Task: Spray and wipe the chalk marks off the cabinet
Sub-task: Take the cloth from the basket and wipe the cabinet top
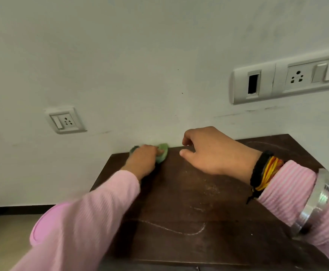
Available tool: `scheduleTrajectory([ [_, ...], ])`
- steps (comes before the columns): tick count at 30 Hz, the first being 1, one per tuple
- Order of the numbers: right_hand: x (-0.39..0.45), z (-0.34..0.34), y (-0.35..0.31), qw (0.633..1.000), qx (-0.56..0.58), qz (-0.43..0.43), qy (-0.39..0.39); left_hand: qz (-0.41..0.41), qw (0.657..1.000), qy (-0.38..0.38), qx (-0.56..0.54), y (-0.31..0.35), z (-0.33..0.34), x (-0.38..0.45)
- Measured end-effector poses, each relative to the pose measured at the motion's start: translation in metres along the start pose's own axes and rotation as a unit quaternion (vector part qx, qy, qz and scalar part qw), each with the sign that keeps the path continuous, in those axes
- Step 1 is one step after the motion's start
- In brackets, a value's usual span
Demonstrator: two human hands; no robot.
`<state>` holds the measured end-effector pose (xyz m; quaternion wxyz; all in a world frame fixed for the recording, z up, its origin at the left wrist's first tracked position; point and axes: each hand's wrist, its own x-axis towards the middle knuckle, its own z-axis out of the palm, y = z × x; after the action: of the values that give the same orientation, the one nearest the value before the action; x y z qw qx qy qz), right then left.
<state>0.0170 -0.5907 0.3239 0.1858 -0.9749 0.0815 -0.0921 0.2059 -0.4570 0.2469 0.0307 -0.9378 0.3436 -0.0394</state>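
Left hand (143, 156) presses green cloth (162, 153) at cabinet (179, 192) top's far-left edge by wall (140, 65) | right hand (212, 151) loosely curled, holding nothing, above far edge | chalk marks (179, 229) near front and centre

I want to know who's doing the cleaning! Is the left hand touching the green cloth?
Touching. In the head view, the left hand lies on the green cloth at the cabinet top's far edge, cloth poking out on both sides.
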Motion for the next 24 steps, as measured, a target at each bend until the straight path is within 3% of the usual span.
scheduleTrajectory([
  [4,-0.003,0.002,0.002,1.0,-0.004,-0.005,-0.01,-0.068,0.997,-0.022,-0.003,-0.06,0.0,-0.054],
  [7,-0.002,0.005,0.005,1.0,-0.004,-0.005,-0.017,-0.005,0.999,-0.034,-0.039,-0.041,0.003,-0.101],
  [11,-0.001,0.011,-0.001,0.999,-0.012,-0.004,-0.034,0.11,0.993,-0.029,-0.031,0.017,0.001,-0.083],
  [16,-0.002,0.01,-0.009,1.0,-0.017,-0.014,-0.021,0.012,1.0,-0.01,-0.021,-0.026,0.001,-0.041],
  [20,-0.008,0.014,-0.006,0.999,-0.013,-0.026,-0.041,-0.038,0.999,-0.005,-0.032,-0.075,0.001,-0.098],
  [24,-0.013,0.025,-0.013,0.998,0.001,-0.046,-0.042,0.024,0.997,-0.013,-0.069,-0.032,0.005,-0.14],
])
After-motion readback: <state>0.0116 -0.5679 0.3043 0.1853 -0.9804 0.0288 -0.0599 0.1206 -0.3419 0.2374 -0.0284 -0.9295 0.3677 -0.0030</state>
